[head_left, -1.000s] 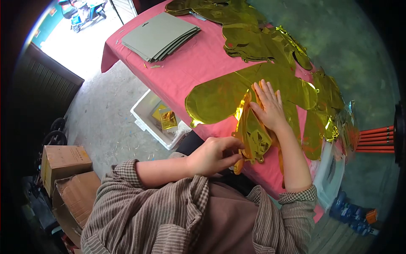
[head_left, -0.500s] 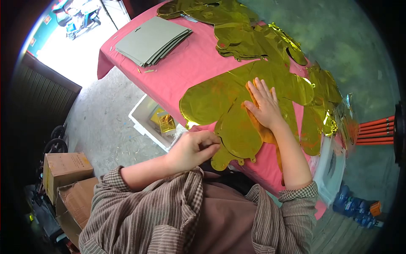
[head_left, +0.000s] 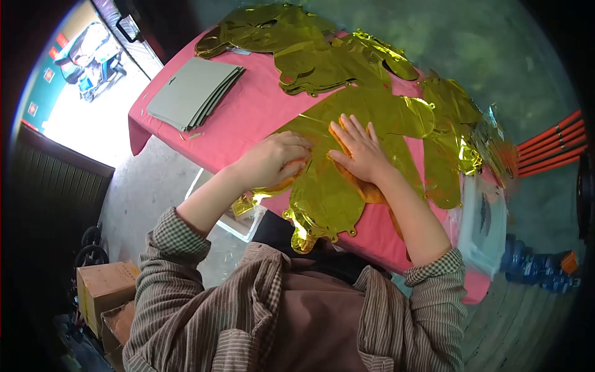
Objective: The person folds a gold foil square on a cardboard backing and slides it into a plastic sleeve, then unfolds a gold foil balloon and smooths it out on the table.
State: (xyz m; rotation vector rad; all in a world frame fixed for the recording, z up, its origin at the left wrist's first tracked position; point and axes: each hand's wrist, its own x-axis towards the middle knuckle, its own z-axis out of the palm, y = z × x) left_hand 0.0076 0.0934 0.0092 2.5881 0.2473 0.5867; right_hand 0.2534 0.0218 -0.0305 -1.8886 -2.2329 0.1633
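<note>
A gold foil sheet [head_left: 328, 192] with rounded lobes and small tabs lies on the pink tablecloth [head_left: 248, 102] and hangs a little over the near edge. My right hand [head_left: 362, 155] presses flat on it with the fingers stretched out. Over the sheet's left part rests my left hand [head_left: 276, 161], its fingers curled together at the foil; whether it pinches the foil is hidden. More gold foil pieces [head_left: 341, 62] are layered beyond, toward the far edge.
Grey boards [head_left: 192, 93] are stacked at the table's left. A white bin [head_left: 248, 226] stands on the floor below. Clear plastic container [head_left: 483, 223], water bottles [head_left: 539, 266] and red poles [head_left: 551, 146] are at the right; cardboard boxes [head_left: 105, 288] at the lower left.
My left hand has moved up and forward from the near edge onto the foil. My right hand stays flat on the sheet. The view has shifted slightly, and the foil's near lobe looks more creased.
</note>
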